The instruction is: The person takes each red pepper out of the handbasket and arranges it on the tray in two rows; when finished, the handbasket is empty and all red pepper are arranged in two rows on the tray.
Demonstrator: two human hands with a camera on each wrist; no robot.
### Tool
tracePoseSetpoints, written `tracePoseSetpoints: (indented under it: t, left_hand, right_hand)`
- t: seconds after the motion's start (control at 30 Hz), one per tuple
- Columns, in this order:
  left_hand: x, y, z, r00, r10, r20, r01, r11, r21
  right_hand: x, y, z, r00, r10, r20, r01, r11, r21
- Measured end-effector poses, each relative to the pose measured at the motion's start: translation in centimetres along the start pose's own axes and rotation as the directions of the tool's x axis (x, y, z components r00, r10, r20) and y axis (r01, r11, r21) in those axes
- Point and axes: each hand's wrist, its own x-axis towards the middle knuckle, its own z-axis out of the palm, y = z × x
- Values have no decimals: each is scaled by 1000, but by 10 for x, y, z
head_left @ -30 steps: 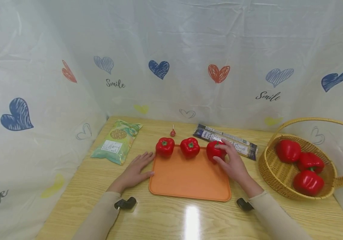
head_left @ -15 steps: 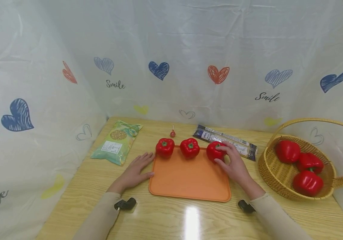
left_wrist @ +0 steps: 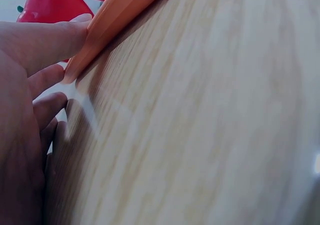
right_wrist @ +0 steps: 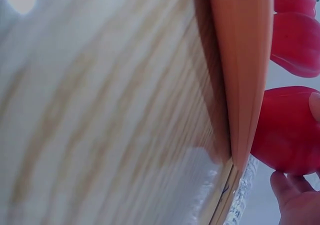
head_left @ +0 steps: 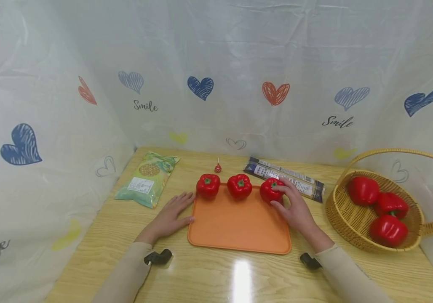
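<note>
Where right hand [head_left: 297, 209] curls, pepper [head_left: 268, 193] sits.

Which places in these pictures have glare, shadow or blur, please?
Head view: a bright glare streak on the table, near the bottom edge; left wrist view: dark shadow along the orange tray, table grain blurred toward the right; right wrist view: a white glare spot, top left, and shadow beside the tray.
</note>
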Motion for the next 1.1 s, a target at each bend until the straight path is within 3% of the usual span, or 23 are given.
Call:
tracePoseSetpoints:
  t: [0.8, 1.1]
  left_hand:
    - [-1, 2, 1, 999, 37, -29, -37, 999, -16]
    - [0, 2, 0, 1000, 8, -6, -8, 1000, -14]
  right_hand:
    - [-1, 5, -3, 999, -30, -25, 31, 999, 42]
    - [-4, 5, -8, 999, -31, -41, 33, 999, 33]
